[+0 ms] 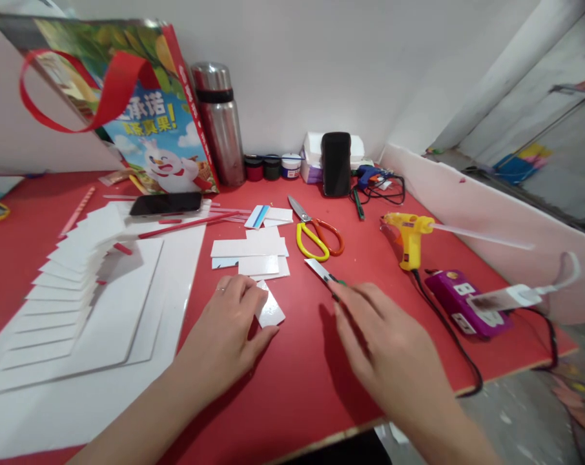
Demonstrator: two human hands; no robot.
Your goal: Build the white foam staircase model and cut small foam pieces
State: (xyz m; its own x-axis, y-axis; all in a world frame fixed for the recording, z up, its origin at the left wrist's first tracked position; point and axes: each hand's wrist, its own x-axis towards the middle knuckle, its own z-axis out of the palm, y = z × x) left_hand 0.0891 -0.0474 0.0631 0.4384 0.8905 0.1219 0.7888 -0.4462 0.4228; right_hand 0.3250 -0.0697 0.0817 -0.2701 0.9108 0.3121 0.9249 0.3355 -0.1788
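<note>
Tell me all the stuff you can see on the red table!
table: one, red.
gift bag: one, colourful, back left.
flask: one, steel, beside bag.
phone: one, black, on white sheets.
paint pots: three, by wall.
scissors: one, yellow-orange, centre.
glue gun: one, yellow, right.
white pieces: several, centre.
stepped card model: one, white, left.
knife: one, green-handled, at right hand.
left hand: on small white piece.
right hand: at knife.

The left hand (229, 326) is covering the near-left part of a small white foam piece (272, 311), and the right hand (382, 352) is blurring, hiding the handle of the craft knife (320, 270). Both forearms are running off the near edge. The gift bag (128, 103) is being cut off at the far-left corner, and the white boards (79, 361) at the left.
</note>
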